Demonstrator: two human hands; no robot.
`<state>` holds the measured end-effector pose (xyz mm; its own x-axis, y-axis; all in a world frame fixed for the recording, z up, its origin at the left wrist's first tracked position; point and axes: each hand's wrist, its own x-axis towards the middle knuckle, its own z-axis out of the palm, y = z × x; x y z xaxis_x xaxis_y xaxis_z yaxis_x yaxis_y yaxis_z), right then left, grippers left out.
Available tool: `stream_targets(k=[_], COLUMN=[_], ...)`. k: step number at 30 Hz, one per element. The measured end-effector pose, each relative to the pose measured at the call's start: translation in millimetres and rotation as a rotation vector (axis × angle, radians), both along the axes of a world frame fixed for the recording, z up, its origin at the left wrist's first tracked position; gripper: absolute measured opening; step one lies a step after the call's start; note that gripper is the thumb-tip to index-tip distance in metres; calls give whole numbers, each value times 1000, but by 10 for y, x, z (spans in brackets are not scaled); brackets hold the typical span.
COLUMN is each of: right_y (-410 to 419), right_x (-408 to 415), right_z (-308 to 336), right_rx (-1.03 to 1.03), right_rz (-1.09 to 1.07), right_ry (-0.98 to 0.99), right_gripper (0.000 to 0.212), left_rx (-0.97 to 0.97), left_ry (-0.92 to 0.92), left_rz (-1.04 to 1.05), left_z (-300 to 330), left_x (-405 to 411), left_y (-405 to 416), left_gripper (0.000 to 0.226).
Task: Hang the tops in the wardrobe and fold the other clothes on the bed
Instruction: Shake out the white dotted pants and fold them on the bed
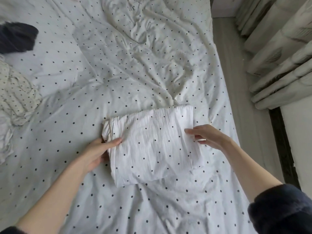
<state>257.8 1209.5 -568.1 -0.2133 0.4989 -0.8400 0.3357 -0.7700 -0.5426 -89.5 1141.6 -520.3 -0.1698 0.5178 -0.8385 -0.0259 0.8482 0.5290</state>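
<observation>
Here, a crinkled white dotted garment point(152, 146) folded into a rough rectangle lies at six o'clock on the polka-dot bed sheet point(118, 65), your left hand point(98, 152) pinching its nine o'clock edge, your right hand point(207, 135) pinching its three o'clock edge, a dark fuzzy garment point(16, 37) at ten o'clock.

folded white dotted garment point(152, 146) lies lower centre on the bed point(118, 65) | left hand point(99, 152) grips its left edge, thumb on top | right hand point(206, 135) pinches its right edge | dark garment point(16, 37) upper left | crumpled dotted cloth point(15, 97) at left edge | curtains point(278, 56) upper right
</observation>
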Motion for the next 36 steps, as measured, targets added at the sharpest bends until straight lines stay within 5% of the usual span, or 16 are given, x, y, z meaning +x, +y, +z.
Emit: stream_targets(k=[7,19,30,36], right_y=[-11,-180,-454,-567], right_x=[-33,-87,-35,133], right_z=[-8,217,229,608], right_rx=[-84,-75,-174,-129], right_rz=[-42,-243,-359,-416], right_ry=[48,-105,-101,-137], right_gripper=[15,14,13,17], left_rx=[-52,33,-49,-15], left_ry=[-166,-112,-167,-165], left_rz=[-3,79,-13,-69], left_z=[-112,-110,-73,124], left_x=[-87,66,39,160], left_y=[-97,-118,-26,-27], left_gripper=[57,20,41,22])
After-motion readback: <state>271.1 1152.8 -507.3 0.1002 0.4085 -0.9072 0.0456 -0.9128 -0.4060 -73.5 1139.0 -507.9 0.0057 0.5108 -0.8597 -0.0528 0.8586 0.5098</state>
